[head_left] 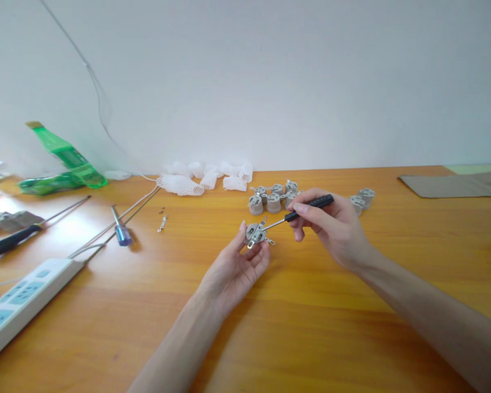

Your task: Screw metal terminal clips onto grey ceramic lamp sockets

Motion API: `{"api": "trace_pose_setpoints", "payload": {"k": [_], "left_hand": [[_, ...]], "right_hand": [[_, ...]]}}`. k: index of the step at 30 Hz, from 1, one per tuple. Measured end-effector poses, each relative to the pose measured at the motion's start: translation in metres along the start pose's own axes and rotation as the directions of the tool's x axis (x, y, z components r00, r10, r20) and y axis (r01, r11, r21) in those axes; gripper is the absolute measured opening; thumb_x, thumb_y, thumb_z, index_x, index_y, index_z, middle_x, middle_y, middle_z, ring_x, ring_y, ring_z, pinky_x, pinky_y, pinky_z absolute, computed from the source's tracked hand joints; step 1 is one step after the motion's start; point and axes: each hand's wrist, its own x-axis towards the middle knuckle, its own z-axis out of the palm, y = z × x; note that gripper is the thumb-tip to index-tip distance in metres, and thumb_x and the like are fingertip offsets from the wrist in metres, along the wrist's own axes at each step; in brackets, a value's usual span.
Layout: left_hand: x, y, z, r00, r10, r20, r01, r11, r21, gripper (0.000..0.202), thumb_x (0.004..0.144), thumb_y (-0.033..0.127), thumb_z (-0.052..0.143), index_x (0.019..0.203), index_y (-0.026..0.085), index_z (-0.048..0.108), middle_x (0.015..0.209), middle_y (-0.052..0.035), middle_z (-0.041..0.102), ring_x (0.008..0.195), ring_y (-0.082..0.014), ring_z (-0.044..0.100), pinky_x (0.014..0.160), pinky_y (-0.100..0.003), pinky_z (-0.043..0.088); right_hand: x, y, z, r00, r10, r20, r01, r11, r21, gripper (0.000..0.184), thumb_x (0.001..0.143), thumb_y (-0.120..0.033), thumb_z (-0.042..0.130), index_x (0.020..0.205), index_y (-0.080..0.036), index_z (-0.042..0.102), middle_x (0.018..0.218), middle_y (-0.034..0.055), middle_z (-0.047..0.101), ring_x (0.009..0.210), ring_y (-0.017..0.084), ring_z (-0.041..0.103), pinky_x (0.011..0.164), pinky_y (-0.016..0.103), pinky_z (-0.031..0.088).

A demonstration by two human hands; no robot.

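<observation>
My left hand is closed around a round grey ceramic lamp socket with metal tabs on its face, held above the table. Closed on a small black-handled screwdriver, my right hand points the shaft down and left. The tip meets the socket's metal face or lies just over it; which one, I cannot tell. Behind the hands stand several similar sockets, partly hidden by my right fingers. Two more sockets are to the right of that hand.
A white power strip lies at the left with cables near it. A blue-handled screwdriver, a larger black screwdriver and a small metal tab rest on the table. White foam netting, green packaging and a brown sheet lie farther back.
</observation>
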Motion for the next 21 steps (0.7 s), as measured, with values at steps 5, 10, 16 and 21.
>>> {"api": "trace_pose_setpoints", "payload": {"k": [5, 10, 16, 21], "left_hand": [[0.0004, 0.0007, 0.0024, 0.997, 0.056, -0.054, -0.055, 0.998, 0.006, 0.022, 0.098, 0.026, 0.057, 0.092, 0.007, 0.065, 0.090, -0.0135, 0.065, 0.078, -0.0165, 0.069, 0.068, -0.024, 0.065], [0.0020, 0.0009, 0.0015, 0.993, 0.102, -0.064, -0.102, 0.995, 0.013, 0.020, 0.098, 0.024, 0.057, 0.095, 0.006, 0.066, 0.098, -0.0159, 0.067, 0.084, -0.0182, 0.070, 0.071, -0.027, 0.067], [0.0037, 0.0018, 0.0012, 0.991, 0.123, -0.059, -0.121, 0.992, 0.038, 0.019, 0.097, 0.023, 0.058, 0.092, 0.007, 0.068, 0.099, -0.0144, 0.070, 0.086, -0.0186, 0.072, 0.072, -0.026, 0.067], [0.0053, 0.0028, -0.0002, 0.988, 0.140, -0.069, -0.134, 0.988, 0.082, 0.021, 0.098, 0.023, 0.057, 0.091, 0.007, 0.069, 0.094, -0.0137, 0.070, 0.082, -0.0178, 0.072, 0.073, -0.025, 0.066]], "right_hand": [[0.0000, 0.0045, -0.0026, 0.997, 0.071, 0.034, -0.070, 0.997, -0.018, 0.011, 0.086, -0.029, 0.077, 0.086, -0.019, 0.073, 0.071, 0.0002, 0.072, 0.055, 0.012, 0.066, 0.053, 0.025, 0.055], [0.0006, 0.0091, -0.0048, 0.996, 0.078, 0.039, -0.076, 0.995, -0.061, 0.014, 0.086, -0.031, 0.076, 0.085, -0.017, 0.072, 0.070, 0.0004, 0.071, 0.053, 0.012, 0.066, 0.054, 0.026, 0.054], [0.0012, 0.0089, -0.0060, 0.997, 0.068, 0.044, -0.062, 0.990, -0.125, 0.015, 0.083, -0.030, 0.078, 0.084, -0.017, 0.071, 0.068, 0.0003, 0.071, 0.051, 0.012, 0.065, 0.051, 0.025, 0.055], [0.0009, 0.0083, -0.0084, 0.996, 0.066, 0.067, -0.052, 0.980, -0.190, 0.015, 0.086, -0.030, 0.076, 0.084, -0.016, 0.070, 0.068, -0.0001, 0.069, 0.051, 0.011, 0.065, 0.051, 0.024, 0.055]]}}
